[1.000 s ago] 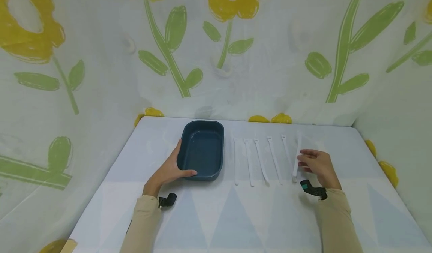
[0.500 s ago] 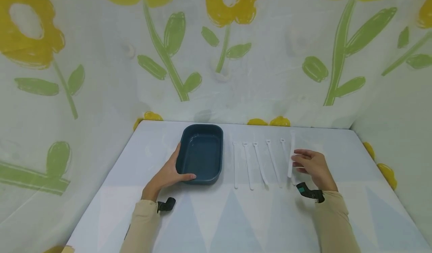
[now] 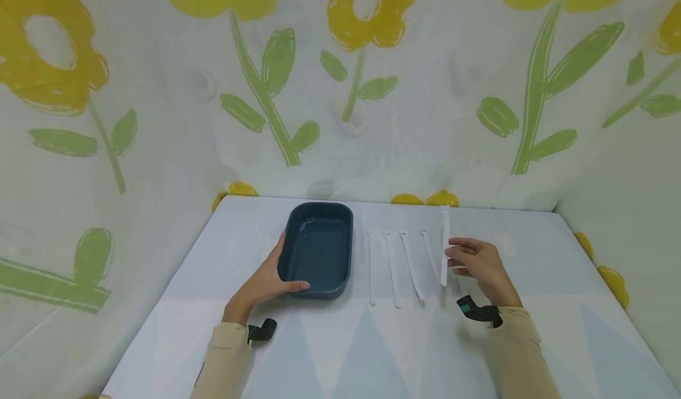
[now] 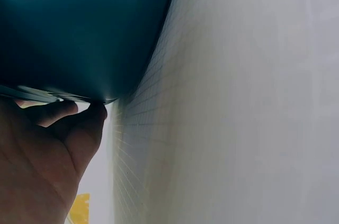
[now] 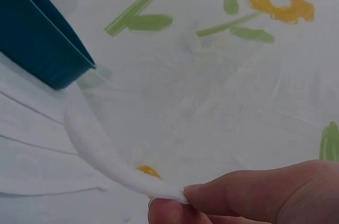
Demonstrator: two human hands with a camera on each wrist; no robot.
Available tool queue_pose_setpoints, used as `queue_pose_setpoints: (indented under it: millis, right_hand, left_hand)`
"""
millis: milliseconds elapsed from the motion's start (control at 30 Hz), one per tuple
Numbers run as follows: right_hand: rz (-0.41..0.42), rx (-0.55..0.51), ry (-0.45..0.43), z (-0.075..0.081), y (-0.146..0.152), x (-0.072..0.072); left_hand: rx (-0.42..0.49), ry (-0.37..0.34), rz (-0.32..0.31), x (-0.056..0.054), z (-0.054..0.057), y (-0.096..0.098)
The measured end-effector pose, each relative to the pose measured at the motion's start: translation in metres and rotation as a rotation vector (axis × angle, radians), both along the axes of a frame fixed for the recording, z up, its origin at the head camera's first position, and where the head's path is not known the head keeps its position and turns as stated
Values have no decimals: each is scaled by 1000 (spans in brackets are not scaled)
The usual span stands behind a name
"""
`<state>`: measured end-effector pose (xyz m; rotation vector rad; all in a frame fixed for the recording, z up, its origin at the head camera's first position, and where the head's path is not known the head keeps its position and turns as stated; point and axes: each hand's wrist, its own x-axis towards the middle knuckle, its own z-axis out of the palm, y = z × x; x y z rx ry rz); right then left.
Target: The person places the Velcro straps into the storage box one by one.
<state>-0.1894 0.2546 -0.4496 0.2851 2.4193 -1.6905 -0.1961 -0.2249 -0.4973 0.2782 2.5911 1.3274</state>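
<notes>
My right hand (image 3: 481,266) pinches a white cable tie (image 3: 445,233) between thumb and fingers, near the middle of its length. In the right wrist view the held tie (image 5: 106,155) bends in a curve away from the fingertips. My left hand (image 3: 263,281) grips the near left corner of a dark blue rectangular dish (image 3: 320,251), thumb over the near rim and fingers along the left outer wall. Several similar cable ties (image 3: 411,269) lie in a row between the dish and the right hand, slotted heads at the far end. Part of one is hidden behind the right hand.
The white table (image 3: 340,352) has a pale blue triangle pattern. Behind and beside it hangs a white curtain (image 3: 425,145) printed with yellow flowers and green leaves. Small black wrist cameras (image 3: 263,330) sit at both cuffs.
My right hand has moved left with the cable tie, from the right end of the row to over the lying ties. The left hand keeps its hold on the dish.
</notes>
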Motion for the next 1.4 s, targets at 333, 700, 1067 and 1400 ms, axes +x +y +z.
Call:
queue_pose_setpoints:
  millis: [333,700,1067,1400]
  right_hand:
    - [17,10,11,7,-20,-1]
    - [5,16,15,10,-31,0]
    - [7,-14,42,12,-42,-5]
    - [5,-11,58,16,-54,-8]
  left_hand:
    - [0,2,11,7,-2,-2]
    - [-33,-12,12,9,1,0]
    - [-6,-15,16,8,0,1]
    - [-1,-12,18,9,1,3]
